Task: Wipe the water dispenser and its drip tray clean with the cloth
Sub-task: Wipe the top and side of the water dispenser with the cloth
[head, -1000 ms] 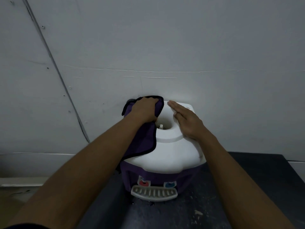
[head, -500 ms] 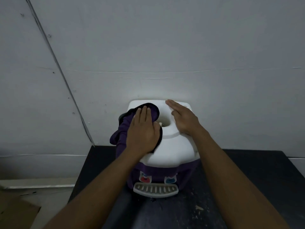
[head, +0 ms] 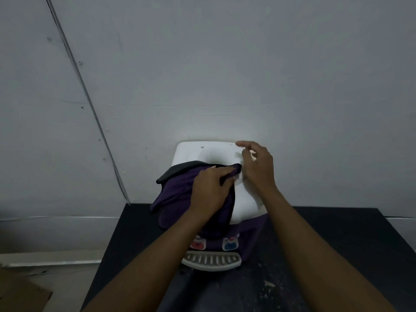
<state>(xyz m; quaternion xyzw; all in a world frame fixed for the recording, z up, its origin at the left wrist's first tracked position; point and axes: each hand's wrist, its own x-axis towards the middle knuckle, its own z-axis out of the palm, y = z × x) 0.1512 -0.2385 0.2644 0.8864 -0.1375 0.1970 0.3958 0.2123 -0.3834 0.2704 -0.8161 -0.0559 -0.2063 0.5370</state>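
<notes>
The water dispenser (head: 244, 199) stands at the far edge of the black worktop (head: 337, 244), backed against the grey wall (head: 225, 64) and nearer the far-left corner than the far-right. It has a white top with a round hollow in it and a purple body. The grey slotted drip tray (head: 211, 261) juts from the foot of its front face, towards the near edge. Just above the tray sit a red tap (head: 198, 245) and a blue tap (head: 229, 244).

The purple cloth (head: 177, 190), edged in black, is draped over the left half of the white top and hangs down the dispenser's left side. The left hand (head: 209, 192) lies on it, with the fingers (head: 222, 171) held close together and reaching to the right. They pinch a fold of the cloth against the thumb near the rim of the hollow.

The right hand (head: 256, 167) is over the right rear part of the top and holds nothing. Its fingers are loosely curled and slightly apart, and the forefinger reaches towards the back corner of the lid. Whether this hand touches the white surface cannot be told. Both forearms are bare.

Pale specks and scraps dot the worktop near the tray and towards the near edge. A thin cable (head: 90, 104) runs aslant down the wall to the far-left corner. A piece of brown cardboard (head: 20, 296) lies on the floor off the worktop's left edge.
</notes>
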